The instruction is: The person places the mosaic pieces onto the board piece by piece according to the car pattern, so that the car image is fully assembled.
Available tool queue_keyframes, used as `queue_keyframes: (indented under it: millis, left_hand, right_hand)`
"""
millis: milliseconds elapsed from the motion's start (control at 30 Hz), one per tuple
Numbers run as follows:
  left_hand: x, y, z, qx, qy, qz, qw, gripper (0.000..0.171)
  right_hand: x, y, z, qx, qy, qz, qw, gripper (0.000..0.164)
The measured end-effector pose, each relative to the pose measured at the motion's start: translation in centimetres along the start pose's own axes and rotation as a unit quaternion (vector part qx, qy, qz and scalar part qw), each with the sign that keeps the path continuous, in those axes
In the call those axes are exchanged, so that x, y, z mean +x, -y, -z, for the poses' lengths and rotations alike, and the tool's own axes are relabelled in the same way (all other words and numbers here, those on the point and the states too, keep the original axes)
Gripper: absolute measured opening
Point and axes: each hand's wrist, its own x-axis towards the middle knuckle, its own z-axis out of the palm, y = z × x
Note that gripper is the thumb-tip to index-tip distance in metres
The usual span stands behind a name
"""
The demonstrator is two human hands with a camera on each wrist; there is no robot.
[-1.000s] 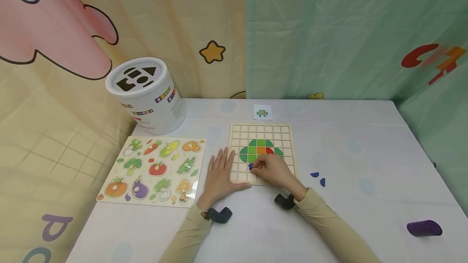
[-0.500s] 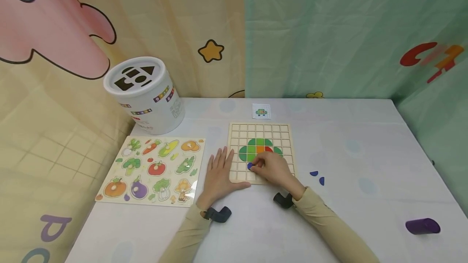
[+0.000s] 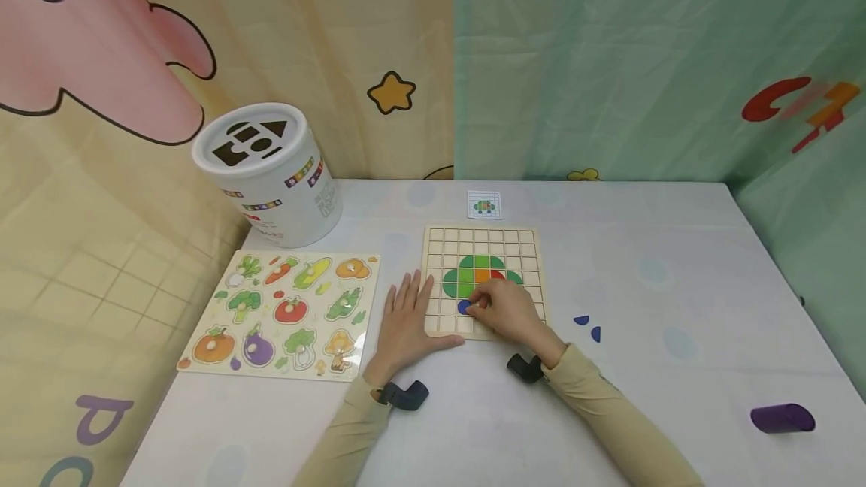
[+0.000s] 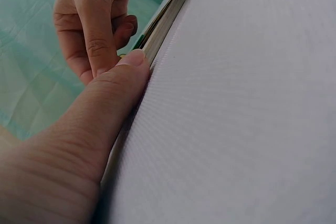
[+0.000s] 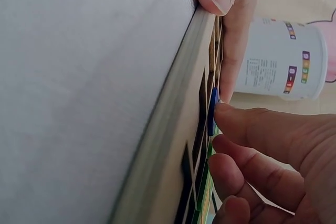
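Observation:
A wooden grid board lies on the table, with green, orange and red pieces forming a domed shape. My left hand rests flat at its left edge, fingers spread, thumb along the front corner. On the board below the green pieces sits a blue piece, rounded in the head view. My right hand has its thumb and curled fingers at this piece's right side. In the right wrist view, the thumb tip presses on the blue piece as it stands slightly proud of the grid.
Two blue half-circle pieces lie right of the board. Behind it is a small pattern card. A vegetable puzzle and a white bucket stand to the left. A purple tube-like object lies at the far right.
The blue piece, tilted and partly hidden one second ago, now shows flatter and rounder on the grid. My right fingers have shifted very slightly; my left hand stays put.

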Motion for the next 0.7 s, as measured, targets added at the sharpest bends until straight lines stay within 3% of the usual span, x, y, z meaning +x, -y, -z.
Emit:
queue_keyframes:
  millis: [300,700]
  left_hand:
    - [0.1,-0.1,-0.2,-0.003,0.001,-0.005,1.0000,0.118]
    - [-0.1,-0.1,0.0,-0.019,-0.006,-0.005,0.9998,0.117]
  right_hand:
    - [-0.6,-0.7,1.0,0.006,-0.024,-0.002,1.000,0.011]
    - [-3.5,-4.6,5.7,0.021,-0.095,-0.019,0.995,0.011]
